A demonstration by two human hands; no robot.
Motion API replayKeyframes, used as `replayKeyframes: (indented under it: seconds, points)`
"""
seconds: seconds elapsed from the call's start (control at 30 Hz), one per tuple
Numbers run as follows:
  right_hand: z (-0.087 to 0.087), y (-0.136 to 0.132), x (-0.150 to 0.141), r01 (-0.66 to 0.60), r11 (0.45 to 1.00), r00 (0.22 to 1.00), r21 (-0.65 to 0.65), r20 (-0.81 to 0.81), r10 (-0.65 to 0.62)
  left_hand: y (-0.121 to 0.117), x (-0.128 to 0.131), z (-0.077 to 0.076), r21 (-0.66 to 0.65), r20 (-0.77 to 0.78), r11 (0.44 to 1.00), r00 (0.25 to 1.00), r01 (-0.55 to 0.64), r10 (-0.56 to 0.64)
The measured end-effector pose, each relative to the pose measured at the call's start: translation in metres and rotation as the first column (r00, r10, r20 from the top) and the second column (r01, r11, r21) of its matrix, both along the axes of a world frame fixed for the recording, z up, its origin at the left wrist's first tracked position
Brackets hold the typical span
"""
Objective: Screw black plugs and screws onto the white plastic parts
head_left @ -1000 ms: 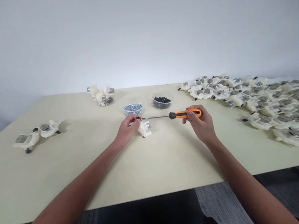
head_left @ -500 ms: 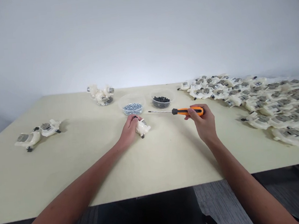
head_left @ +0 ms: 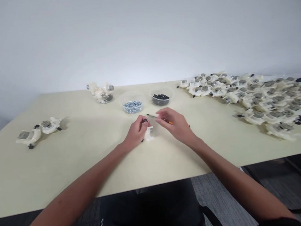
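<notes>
Here, left hand (head_left: 135, 133) grips a white part (head_left: 149, 134)

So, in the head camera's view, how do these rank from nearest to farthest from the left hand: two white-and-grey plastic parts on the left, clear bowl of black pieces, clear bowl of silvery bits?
1. Silvery-bits bowl: just beyond the left hand.
2. Black-pieces bowl: beyond, rightward.
3. White-and-grey parts: well to the left.
</notes>
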State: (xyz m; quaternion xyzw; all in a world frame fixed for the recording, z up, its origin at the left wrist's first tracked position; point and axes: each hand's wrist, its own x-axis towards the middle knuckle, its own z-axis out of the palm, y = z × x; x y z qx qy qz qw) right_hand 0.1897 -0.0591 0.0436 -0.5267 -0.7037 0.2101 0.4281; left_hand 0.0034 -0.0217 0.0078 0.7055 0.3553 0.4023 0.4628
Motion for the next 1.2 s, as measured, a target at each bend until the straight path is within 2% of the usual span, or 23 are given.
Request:
replayKeyframes:
  seconds: [0.07, 0.13, 0.27, 0.33, 0.5, 0.67, 0.9, 1.2]
  points:
    - [0.006, 0.008, -0.021, -0.138, 0.989, 0.987, -0.059, -0.089, 0.132, 0.000, -0.001, -0.002, 0.085, -0.048, 0.996, 0.999, -0.014, 0.018]
    - [0.005, 0.015, -0.030, -0.191, 0.977, 0.974, -0.091, -0.142, 0.177, 0.000, -0.002, -0.003, 0.113, -0.056, 0.993, 0.998, -0.031, 0.038]
    - [-0.005, 0.023, -0.019, -0.304, 0.942, 0.930, -0.141, -0.257, 0.262, 0.000, -0.002, -0.003, 0.098, -0.035, 0.995, 0.999, 0.000, 0.003]
    - [-0.008, 0.024, -0.011, -0.357, 0.923, 0.913, -0.144, -0.261, 0.313, -0.001, -0.001, -0.002, 0.078, -0.022, 0.996, 0.999, 0.043, -0.042]
    - [-0.012, 0.027, -0.006, -0.340, 0.931, 0.921, -0.135, -0.247, 0.301, -0.002, -0.001, -0.005, 0.111, 0.027, 0.991, 0.997, 0.069, -0.072]
    - [-0.018, 0.026, -0.014, -0.323, 0.939, 0.907, -0.120, -0.322, 0.271, 0.002, -0.001, -0.013, 0.027, 0.151, 0.991, 0.979, 0.131, -0.134]
    - [-0.020, 0.023, -0.023, -0.310, 0.940, 0.888, -0.145, -0.397, 0.232, 0.008, 0.003, -0.018, -0.038, 0.341, 0.982, 0.926, 0.184, -0.160]
    - [-0.024, 0.026, -0.031, -0.268, 0.951, 0.853, -0.154, -0.497, 0.160, 0.008, 0.002, -0.021, -0.110, 0.385, 0.968, 0.908, 0.224, -0.166]
